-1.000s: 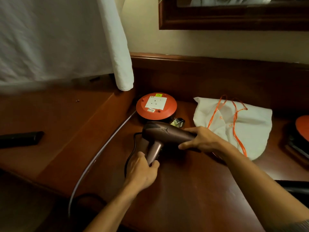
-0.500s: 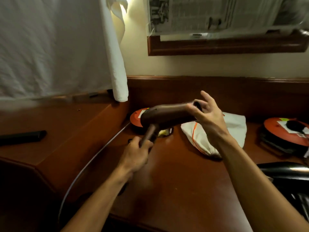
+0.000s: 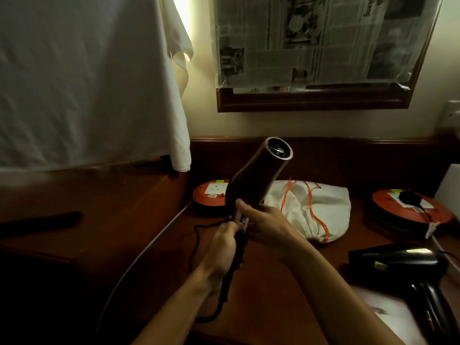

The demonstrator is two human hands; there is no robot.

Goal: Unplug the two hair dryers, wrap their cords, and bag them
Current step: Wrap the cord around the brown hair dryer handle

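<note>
Above the worktop (image 3: 261, 282) your left hand (image 3: 219, 247) and right hand (image 3: 266, 221) both grip the brown dryer (image 3: 258, 175) by its handle, cord (image 3: 196, 242) dangling unwrapped, while the black dryer (image 3: 398, 260) looks still plugged in and the bag (image 3: 323, 207) waits.

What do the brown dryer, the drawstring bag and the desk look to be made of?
Brown hair dryer: likely plastic, smooth satin sheen. Drawstring bag: soft off-white cloth, wrinkled, with orange cord. Desk: reddish-brown wood or veneer, glossy with reflections.
</note>
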